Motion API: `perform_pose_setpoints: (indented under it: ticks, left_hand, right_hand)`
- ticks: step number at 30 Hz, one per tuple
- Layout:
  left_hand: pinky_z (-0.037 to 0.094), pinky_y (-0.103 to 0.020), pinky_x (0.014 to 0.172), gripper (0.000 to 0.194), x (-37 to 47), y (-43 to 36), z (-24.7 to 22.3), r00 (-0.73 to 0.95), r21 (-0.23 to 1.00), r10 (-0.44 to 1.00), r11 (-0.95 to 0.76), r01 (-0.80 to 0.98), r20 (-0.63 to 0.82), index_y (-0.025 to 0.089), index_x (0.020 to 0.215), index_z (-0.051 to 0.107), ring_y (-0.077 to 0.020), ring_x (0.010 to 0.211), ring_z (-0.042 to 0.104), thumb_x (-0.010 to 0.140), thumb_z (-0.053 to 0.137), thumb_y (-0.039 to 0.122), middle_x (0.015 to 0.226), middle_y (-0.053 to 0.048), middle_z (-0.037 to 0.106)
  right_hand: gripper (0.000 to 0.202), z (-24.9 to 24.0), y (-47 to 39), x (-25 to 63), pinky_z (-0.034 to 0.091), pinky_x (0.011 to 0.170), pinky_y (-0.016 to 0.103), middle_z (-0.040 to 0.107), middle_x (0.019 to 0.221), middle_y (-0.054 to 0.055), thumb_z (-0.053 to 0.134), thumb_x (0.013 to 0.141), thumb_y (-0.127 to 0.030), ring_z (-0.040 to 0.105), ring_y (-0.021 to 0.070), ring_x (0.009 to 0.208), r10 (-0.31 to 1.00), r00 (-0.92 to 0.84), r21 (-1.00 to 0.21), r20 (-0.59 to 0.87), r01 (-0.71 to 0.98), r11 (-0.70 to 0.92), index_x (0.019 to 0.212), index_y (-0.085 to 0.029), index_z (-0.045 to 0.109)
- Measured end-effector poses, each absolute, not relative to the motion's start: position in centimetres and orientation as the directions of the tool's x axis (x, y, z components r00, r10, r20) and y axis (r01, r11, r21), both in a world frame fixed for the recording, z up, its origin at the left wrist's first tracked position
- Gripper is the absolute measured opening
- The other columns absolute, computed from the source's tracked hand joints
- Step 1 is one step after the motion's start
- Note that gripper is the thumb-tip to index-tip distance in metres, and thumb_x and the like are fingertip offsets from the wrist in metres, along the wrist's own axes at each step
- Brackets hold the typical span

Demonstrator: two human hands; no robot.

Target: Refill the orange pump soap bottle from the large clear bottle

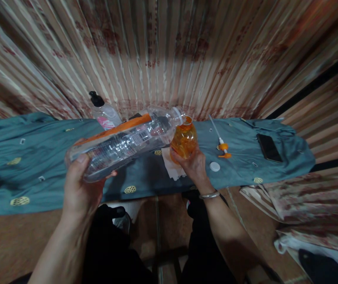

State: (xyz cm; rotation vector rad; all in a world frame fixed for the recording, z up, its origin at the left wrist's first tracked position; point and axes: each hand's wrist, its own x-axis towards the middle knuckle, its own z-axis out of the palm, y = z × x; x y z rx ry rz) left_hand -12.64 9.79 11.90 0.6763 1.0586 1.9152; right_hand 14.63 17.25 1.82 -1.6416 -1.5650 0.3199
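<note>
Clear plastic noted first: found the large bottle clamped in the left hand, thumb on the near side, fingers wrapped beneath. Judged to be gripped low on the body to carry the weight and leave the neck free. Observed lying at a slant, neck brought to the mouth of the orange bottle; cannot tell whether touching.

Found the orange bottle upright at mid-length of the worktop, closed upon by the right hand around its lower body, probably to steady it and keep the mouth uncovered. Noted beside its base, toward the near edge, a piece of white paper, possibly laid to catch drips.

Recorded to the right: orange pump head lying loose, tube pointing to the far edge, and white cap flat by the near edge. Judged to be set apart to leave both mouths open. Logged toward the right end: black phone, well apart from the bottles. Located near the far edge, left of centre: black-topped pump bottle, leaning in view. Cannot confirm any liquid level inside the large bottle.
</note>
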Motion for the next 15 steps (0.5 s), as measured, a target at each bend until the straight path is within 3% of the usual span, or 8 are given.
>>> perform_pose_setpoints:
  ticks: [10,15]
  left_hand:
    - [0.063,-0.027,0.038,0.067,-12.59,9.80,11.87,-0.482,0.859,0.871,-0.319,-0.400,0.099,0.024,0.102,0.084,-0.0199,0.071,0.078,0.049,0.115,0.050,0.099,0.000,0.088]
    - [0.061,-0.025,0.040,0.058,-12.73,9.64,11.52,-0.470,0.864,0.874,-0.326,-0.384,0.121,0.027,0.105,0.081,-0.0198,0.071,0.078,0.060,0.112,0.049,0.099,-0.001,0.086]
  right_hand:
    - [0.061,1.98,17.15,14.69,0.074,0.096,0.059,0.089,0.121,0.014,0.090,0.087,-0.052,0.088,0.0395,0.113,0.924,0.198,-0.724,0.327,0.680,0.111,0.138,-0.027,0.067]
    - [0.062,2.25,17.06,14.75,0.074,0.095,0.057,0.089,0.120,0.014,0.091,0.085,-0.052,0.088,0.0394,0.113,0.930,0.211,-0.719,0.302,0.690,0.077,0.136,-0.026,0.067]
